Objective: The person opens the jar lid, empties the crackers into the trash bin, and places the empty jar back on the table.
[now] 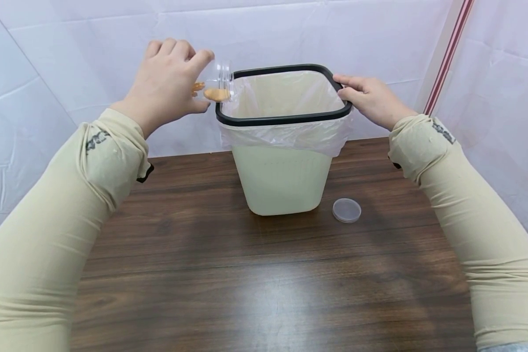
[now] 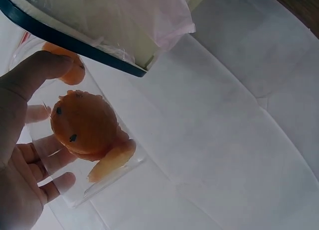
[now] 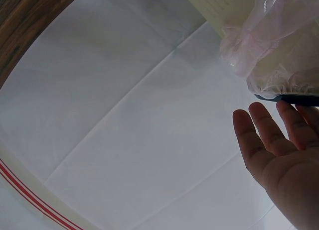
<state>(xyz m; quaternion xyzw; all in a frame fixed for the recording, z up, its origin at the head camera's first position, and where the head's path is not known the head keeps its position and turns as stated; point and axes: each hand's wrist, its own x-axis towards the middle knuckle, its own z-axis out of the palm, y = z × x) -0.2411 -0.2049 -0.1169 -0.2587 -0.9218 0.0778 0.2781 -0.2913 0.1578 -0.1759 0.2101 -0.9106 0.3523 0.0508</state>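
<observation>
My left hand [image 1: 171, 78] grips a clear plastic jar [image 1: 212, 72], tipped on its side with its open mouth at the left part of the bin's black rim [image 1: 286, 120]. Inside lie orange pieces like tangerine peel [image 2: 84, 123], one rounded with dark spots, and a paler piece shaped like a segment [image 2: 113, 160]. The bin [image 1: 286, 181] is pale green and stands upright, lined with a thin translucent pinkish bag [image 1: 290, 139] folded over its edge. At the rim's right side rests my right hand [image 1: 374, 100], its fingers [image 3: 269, 130] nearly straight and fingertips right at the rim.
A round clear lid [image 1: 346, 210] lies flat on the dark wood table [image 1: 193, 274], just right of the bin's base. Behind the table hangs a white sheet [image 1: 268, 29], with a red-striped band [image 1: 449, 56] at the right.
</observation>
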